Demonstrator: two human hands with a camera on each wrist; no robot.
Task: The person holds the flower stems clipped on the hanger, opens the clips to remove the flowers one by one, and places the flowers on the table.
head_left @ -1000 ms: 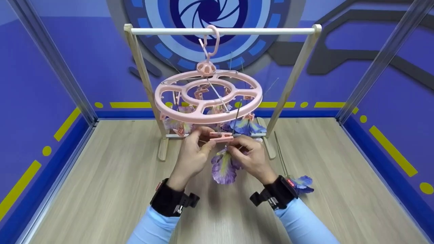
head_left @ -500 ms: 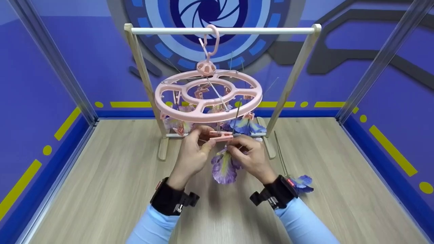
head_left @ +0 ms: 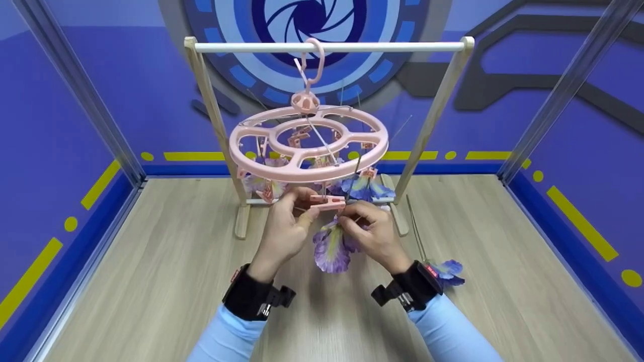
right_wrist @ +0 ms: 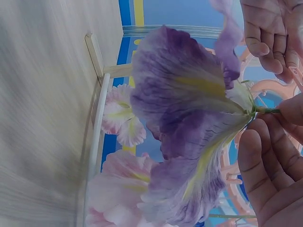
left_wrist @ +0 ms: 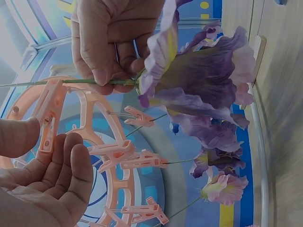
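Observation:
In the head view my left hand point(head_left: 282, 229) pinches a pink clothespin point(head_left: 328, 202) between thumb and fingers, below the front rim of a round pink clip hanger point(head_left: 302, 173). My right hand point(head_left: 375, 234) pinches the green stem point(left_wrist: 113, 82) of a purple artificial iris point(head_left: 332, 250) just above the bloom. The bloom hangs downward with its stem pointing up. In the left wrist view, the clothespin's far end meets the stem above the right fingertips. Yellow-streaked petals point(right_wrist: 177, 90) fill the middle of the right wrist view.
The hanger hooks over the bar point(head_left: 382, 47) of a wooden rack. Other artificial flowers hang from its clips, including a blue one point(head_left: 370, 187) at the right and pink ones point(right_wrist: 124, 113) behind. A blue flower point(head_left: 449, 271) with a long stem lies on the table by the right wrist.
Both hands keep their grips in nearly the same place. The top of the iris stem has tilted slightly to the right.

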